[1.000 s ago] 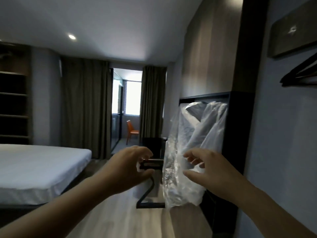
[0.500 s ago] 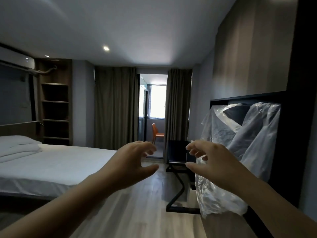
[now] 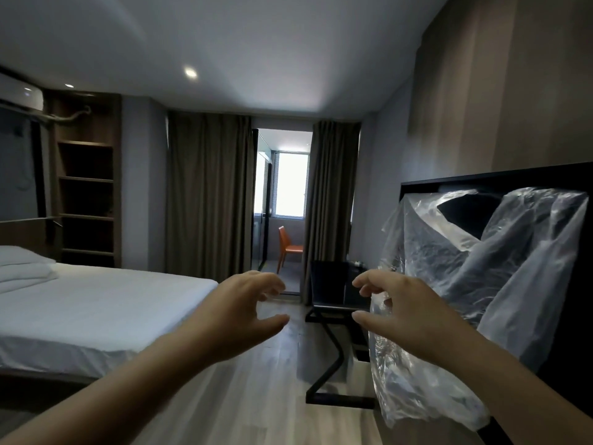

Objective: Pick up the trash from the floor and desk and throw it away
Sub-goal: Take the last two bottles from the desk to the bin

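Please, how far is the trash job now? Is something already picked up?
Nothing looks done yet: no bin or collected trash is in view. In hand: nothing; the left hand and right hand are raised, fingers loosely curled, empty. Left: everything. The floor shows no obvious litter; the far desk is too small to judge. Clear plastic hangs beside the right hand.

Dim room, blown-out window [image 3: 290, 184] glare, ceiling spotlight [image 3: 190, 72], wide-angle edge bending.

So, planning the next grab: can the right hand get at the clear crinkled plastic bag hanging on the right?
Probably yes: the right hand, holding nothing, is right at the clear crinkled plastic bag, and nothing stands between them.
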A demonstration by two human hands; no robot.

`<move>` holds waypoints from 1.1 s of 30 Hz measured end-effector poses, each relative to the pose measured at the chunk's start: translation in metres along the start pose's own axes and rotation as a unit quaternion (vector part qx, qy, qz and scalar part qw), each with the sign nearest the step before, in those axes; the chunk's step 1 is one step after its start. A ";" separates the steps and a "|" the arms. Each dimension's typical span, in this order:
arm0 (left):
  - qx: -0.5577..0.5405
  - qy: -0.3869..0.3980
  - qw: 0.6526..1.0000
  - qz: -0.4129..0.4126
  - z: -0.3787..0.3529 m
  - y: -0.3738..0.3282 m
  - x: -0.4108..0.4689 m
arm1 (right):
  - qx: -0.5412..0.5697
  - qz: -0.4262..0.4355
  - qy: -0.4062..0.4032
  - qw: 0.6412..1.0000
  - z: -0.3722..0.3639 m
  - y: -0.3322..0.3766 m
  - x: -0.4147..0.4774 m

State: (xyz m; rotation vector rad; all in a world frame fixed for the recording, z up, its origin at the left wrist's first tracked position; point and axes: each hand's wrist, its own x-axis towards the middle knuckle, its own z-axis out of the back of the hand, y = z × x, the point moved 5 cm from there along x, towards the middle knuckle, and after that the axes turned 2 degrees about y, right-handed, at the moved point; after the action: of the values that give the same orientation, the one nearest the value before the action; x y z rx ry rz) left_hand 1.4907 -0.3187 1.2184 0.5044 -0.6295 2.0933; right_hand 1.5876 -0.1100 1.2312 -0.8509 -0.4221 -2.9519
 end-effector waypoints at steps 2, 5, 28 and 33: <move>0.003 -0.004 1.000 0.002 -0.017 0.010 0.026 | 0.002 0.009 -0.003 1.000 -0.008 -0.023 0.021; 0.005 0.004 1.000 0.012 -0.041 0.022 0.068 | 0.012 0.012 -0.001 1.000 -0.017 -0.061 0.053; 0.001 0.035 0.999 0.034 -0.208 0.302 0.374 | -0.015 -0.017 0.055 0.998 -0.211 -0.261 0.391; -0.017 0.038 0.999 0.026 -0.244 0.376 0.448 | -0.012 -0.049 0.068 0.996 -0.264 -0.303 0.468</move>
State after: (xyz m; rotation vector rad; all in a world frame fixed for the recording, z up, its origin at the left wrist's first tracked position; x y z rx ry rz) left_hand 0.9061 -0.0777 1.1829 0.3916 -0.6386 2.1369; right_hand 1.0192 0.1265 1.1885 -0.6443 -0.4325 -3.0858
